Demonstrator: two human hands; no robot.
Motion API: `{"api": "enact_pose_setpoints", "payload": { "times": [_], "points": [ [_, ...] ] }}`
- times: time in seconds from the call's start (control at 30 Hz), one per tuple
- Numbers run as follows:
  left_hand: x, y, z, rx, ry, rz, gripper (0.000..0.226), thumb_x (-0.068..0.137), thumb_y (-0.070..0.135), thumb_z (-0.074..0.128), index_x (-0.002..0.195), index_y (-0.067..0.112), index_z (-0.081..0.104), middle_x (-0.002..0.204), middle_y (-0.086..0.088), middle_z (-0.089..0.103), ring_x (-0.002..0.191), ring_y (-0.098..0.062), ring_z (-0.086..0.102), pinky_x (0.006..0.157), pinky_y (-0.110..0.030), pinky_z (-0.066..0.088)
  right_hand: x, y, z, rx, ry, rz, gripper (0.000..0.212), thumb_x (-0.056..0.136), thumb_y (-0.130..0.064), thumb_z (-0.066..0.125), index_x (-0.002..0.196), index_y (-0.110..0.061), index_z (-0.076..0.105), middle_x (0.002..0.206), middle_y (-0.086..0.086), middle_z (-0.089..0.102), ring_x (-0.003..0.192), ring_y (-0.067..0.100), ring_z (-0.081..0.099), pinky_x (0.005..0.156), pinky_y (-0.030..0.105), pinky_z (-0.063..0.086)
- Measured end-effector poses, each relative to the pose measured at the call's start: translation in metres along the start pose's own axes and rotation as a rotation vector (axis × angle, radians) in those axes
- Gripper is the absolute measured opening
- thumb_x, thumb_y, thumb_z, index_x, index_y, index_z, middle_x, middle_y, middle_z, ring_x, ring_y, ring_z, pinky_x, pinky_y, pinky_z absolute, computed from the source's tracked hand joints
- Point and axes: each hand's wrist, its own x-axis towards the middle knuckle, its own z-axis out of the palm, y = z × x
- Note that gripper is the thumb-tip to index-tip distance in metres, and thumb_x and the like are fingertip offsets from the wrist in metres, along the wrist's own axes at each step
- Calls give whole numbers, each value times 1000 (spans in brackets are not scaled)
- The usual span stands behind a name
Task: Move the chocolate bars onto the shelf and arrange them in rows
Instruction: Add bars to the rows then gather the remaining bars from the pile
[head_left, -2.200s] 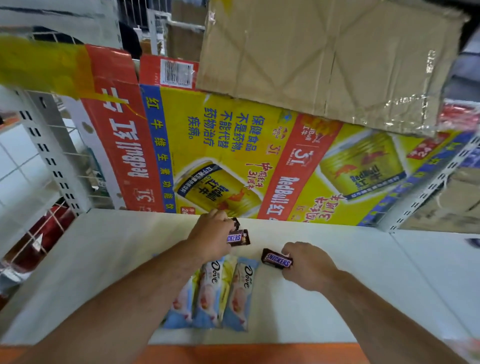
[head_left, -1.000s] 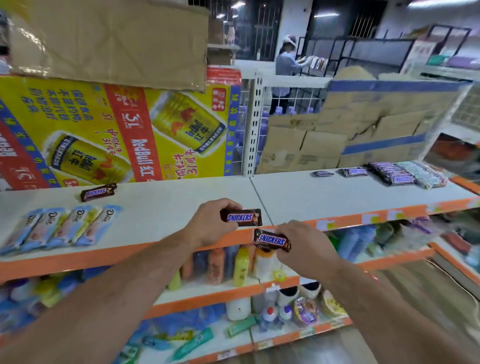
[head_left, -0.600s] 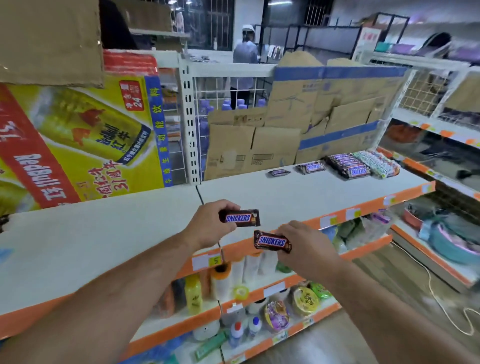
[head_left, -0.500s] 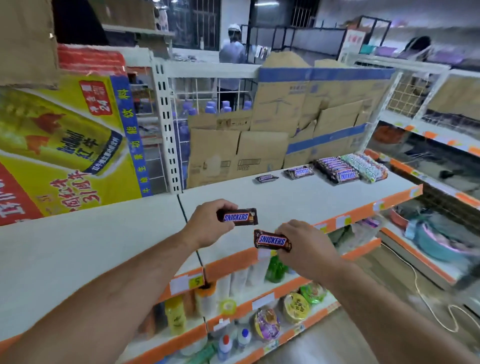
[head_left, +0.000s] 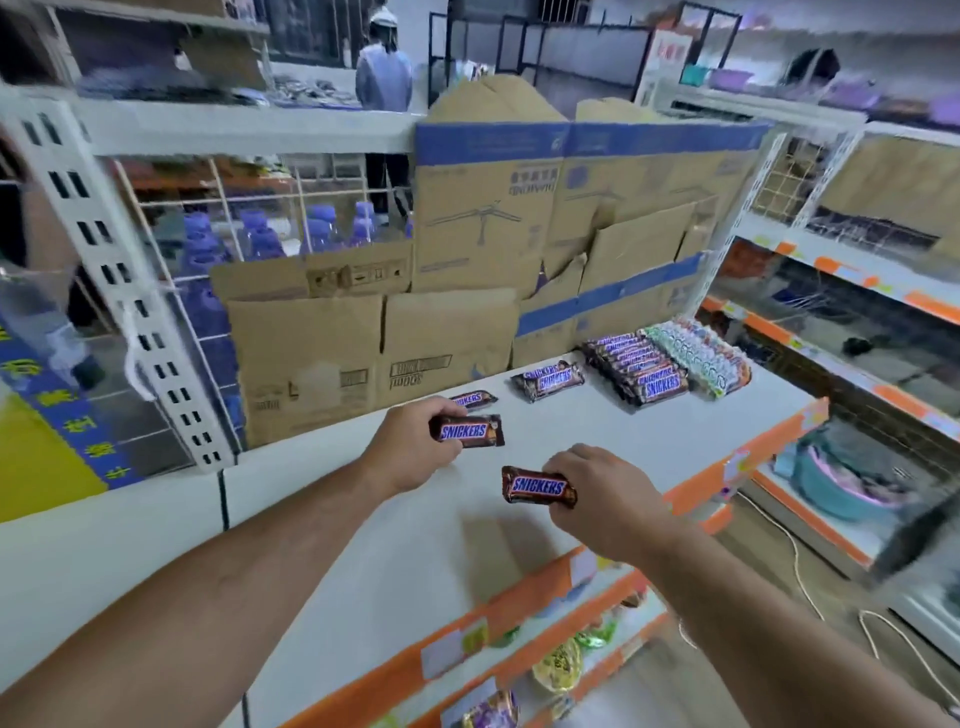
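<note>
Head view: left hand (head_left: 410, 451) grips one Snickers bar (head_left: 470, 431), right hand (head_left: 605, 496) grips a second bar (head_left: 538, 487), both held above the white shelf (head_left: 649, 447); a Snickers row (head_left: 636, 371) lies at the shelf's rear right.

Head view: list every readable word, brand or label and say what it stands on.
"SNICKERS": brown-wrapped chocolate bar gripped by left hand.
"SNICKERS": second brown bar gripped by right hand.
"SNICKERS": loose bars and packed row on white shelf.
Cardboard box print, shelf-edge tags, blue banner characters: too blurred.
</note>
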Motion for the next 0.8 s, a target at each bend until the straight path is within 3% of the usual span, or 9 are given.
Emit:
{"api": "enact_pose_setpoints", "payload": {
  "times": [0.2,0.3,0.4,0.53,0.8],
  "points": [
    [41,0,30,46,54,-48,33,79,9,70,105,30,66,92,8,69,69,1,60,56,-15,46,48,45,12,33,-61,-100,29,77,-33,55,106,-31,62,100,-8,60,96,15,58,71,30,48],
    [58,-5,40,147,85,-82,33,81,14,66,105,36,64,95,9,67,79,-12,63,67,-30,53,74,64,18,52,-116,-194,33,78,-40,52,107,-30,62,100,-8,59,96,16,58,70,29,45],
    [68,-18,48,346,126,-83,32,81,17,64,110,31,64,103,9,60,93,-12,55,80,-28,46,92,77,25,84,-175,-291,47,72,-55,40,105,-29,61,99,-8,59,94,14,58,72,29,48],
    [68,-33,60,456,294,-78,33,80,23,66,113,28,67,110,11,56,104,-11,45,95,-26,37,104,91,35,193,-199,-367,37,71,-44,53,104,-31,61,96,-10,58,90,10,58,74,28,50],
    [68,-28,65,461,339,-167,35,78,28,66,112,34,66,106,18,60,99,-4,45,93,-29,41,119,104,46,299,-247,-488,32,73,-44,53,103,-35,59,94,-14,52,85,9,58,73,26,50]
  ]
}}
